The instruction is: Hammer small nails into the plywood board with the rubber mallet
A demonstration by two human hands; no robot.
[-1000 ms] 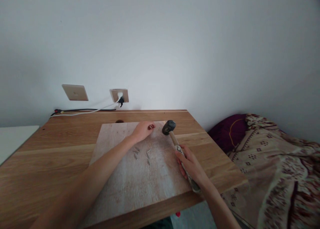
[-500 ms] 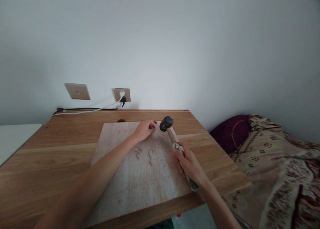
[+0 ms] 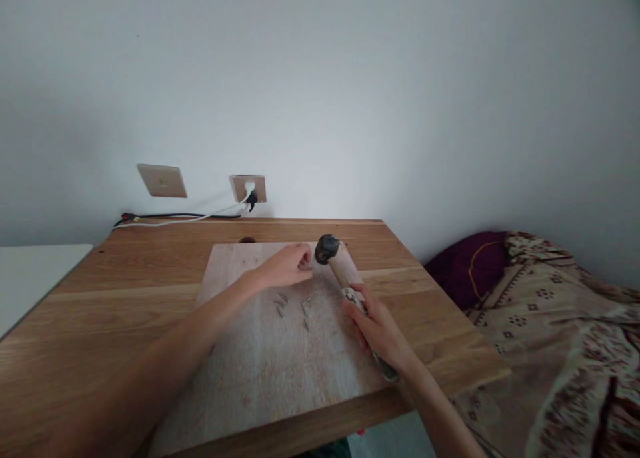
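Note:
My right hand (image 3: 373,321) is wrapped round the worn, pale handle of a hammer (image 3: 341,275), whose thick black head is raised at the far end, close to my left hand. Over the back part of a pale wooden board (image 3: 260,378), my left hand (image 3: 290,266) has its fingers curled together. Whatever is between those fingertips, if anything, is too small or hidden to make out. Several loose nails (image 3: 281,305) lie on the board in front of my left hand. Small dark marks (image 3: 250,261) show in a row near the board's back left.
The board rests on a wooden table (image 3: 100,331) against a white wall. White and black cables (image 3: 175,221) run along the table's back edge to a wall socket (image 3: 249,189). To the right are patterned bedding (image 3: 540,351) and a purple cushion (image 3: 467,265).
My left hand has drawn slightly nearer and its fingers have curled in more. The hammer's head has shifted a little left, still in my right hand. The view has turned slightly left.

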